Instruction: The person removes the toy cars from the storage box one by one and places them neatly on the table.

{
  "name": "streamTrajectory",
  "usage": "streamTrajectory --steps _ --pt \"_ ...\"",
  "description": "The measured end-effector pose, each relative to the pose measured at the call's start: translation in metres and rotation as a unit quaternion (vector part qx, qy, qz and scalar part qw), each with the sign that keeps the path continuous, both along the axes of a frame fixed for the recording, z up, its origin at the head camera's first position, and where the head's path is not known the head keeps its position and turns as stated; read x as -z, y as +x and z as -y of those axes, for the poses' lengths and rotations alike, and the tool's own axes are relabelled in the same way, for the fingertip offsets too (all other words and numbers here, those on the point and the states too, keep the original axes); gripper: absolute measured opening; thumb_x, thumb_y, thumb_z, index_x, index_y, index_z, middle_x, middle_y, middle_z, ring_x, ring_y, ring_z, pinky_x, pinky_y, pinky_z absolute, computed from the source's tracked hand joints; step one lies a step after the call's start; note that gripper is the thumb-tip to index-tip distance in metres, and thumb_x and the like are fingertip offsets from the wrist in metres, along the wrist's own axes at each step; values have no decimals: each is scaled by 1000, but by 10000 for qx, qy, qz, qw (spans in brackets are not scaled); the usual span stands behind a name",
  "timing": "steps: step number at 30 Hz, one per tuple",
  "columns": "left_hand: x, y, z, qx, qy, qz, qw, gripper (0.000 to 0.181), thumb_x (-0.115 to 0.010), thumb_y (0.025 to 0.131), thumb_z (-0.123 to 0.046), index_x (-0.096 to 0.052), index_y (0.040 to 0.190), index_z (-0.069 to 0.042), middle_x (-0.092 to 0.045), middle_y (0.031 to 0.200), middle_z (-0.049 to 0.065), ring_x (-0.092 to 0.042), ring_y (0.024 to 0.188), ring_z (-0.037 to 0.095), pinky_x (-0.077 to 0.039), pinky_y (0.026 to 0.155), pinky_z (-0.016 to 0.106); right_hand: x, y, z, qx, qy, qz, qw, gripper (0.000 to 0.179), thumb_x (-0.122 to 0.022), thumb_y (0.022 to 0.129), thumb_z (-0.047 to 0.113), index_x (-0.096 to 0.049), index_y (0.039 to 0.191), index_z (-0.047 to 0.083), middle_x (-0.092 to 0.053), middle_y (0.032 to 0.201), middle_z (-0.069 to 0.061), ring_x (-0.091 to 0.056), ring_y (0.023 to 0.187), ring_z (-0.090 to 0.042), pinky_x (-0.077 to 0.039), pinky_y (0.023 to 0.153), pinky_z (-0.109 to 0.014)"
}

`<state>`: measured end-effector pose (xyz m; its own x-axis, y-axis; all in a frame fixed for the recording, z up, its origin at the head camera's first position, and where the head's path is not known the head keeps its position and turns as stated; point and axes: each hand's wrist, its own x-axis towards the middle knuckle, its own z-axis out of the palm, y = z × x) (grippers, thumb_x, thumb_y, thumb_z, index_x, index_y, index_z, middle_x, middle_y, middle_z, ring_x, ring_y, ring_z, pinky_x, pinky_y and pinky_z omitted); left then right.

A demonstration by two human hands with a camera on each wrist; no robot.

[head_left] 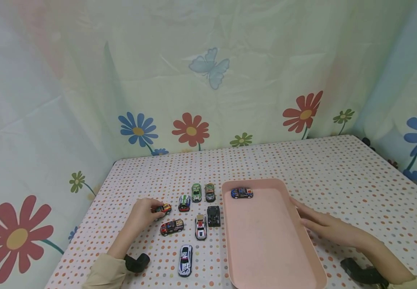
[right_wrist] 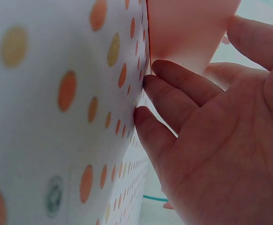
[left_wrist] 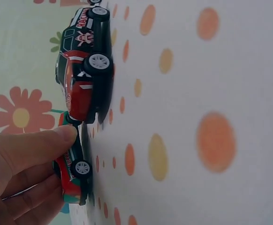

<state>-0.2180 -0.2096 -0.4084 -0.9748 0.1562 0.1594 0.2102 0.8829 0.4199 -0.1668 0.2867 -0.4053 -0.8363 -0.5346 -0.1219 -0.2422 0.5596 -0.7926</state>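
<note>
At the left of the head view, my left hand (head_left: 144, 212) pinches a small red, yellow and green toy car (head_left: 165, 208). The left wrist view shows the thumb on the near side of this toy car (left_wrist: 71, 185), with its wheels close to the tablecloth. Just beside it stands a black and red toy car (head_left: 172, 227). My right hand (head_left: 332, 229) has its fingers extended along the right side of a pink tray (head_left: 262, 237); the fingertips are right at its wall. Inside the tray, in the far left corner, lies a blue toy car (head_left: 242, 193).
Between left hand and tray stand several toy cars: a green one (head_left: 196, 192), a green and orange one (head_left: 210, 192), a green-striped one (head_left: 184, 203), a black one (head_left: 213, 216), and white ones (head_left: 200, 227) nearer the front. A floral curtain (head_left: 208, 96) hangs behind the dotted tablecloth (head_left: 338, 172).
</note>
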Motion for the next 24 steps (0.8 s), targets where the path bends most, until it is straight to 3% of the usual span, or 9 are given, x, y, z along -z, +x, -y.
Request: streamTrajectory --steps 3,7,10,18,24 --pt "1 0 -1 59 -134 30 9999 26 -78 76 -8 -72 101 -2 -67 98 11 -61 91 26 -49 77 42 0 0 0 22 44 -22 10000 61 -40 102 28 -7 151 12 -14 151 -22 -16 131 -37 -40 91 -29" --pt "1 0 -2 163 -296 35 9994 29 -76 78 -8 -70 105 -1 -66 103 13 -60 97 29 -48 81 44 0 -1 1 60 35 12 10000 62 -40 102 29 -7 151 11 -13 150 -22 -15 130 -42 -38 94 -46" --pt "2 0 -2 207 -359 77 9991 29 -75 79 -7 -69 107 -1 -65 106 14 -59 100 31 -47 84 45 0 -1 1 72 11 60 10000 62 -40 102 29 -7 151 9 -12 151 -23 -14 131 -43 -37 94 -51" --pt "-3 0 -8 313 -376 -23 9988 37 -76 79 -9 -66 113 -1 -63 110 15 -58 102 31 -47 84 44 -1 0 1 20 -16 108 9999 62 -40 102 28 -7 151 11 -11 151 -22 -13 131 -39 -40 91 -26" --pt "-21 -1 -24 560 -147 -232 9981 37 -75 81 -11 -65 115 -2 -63 112 14 -58 104 30 -47 85 44 0 -1 0 50 9 38 10000 62 -40 102 29 -7 151 12 -12 151 -22 -15 131 -40 -40 90 -26"
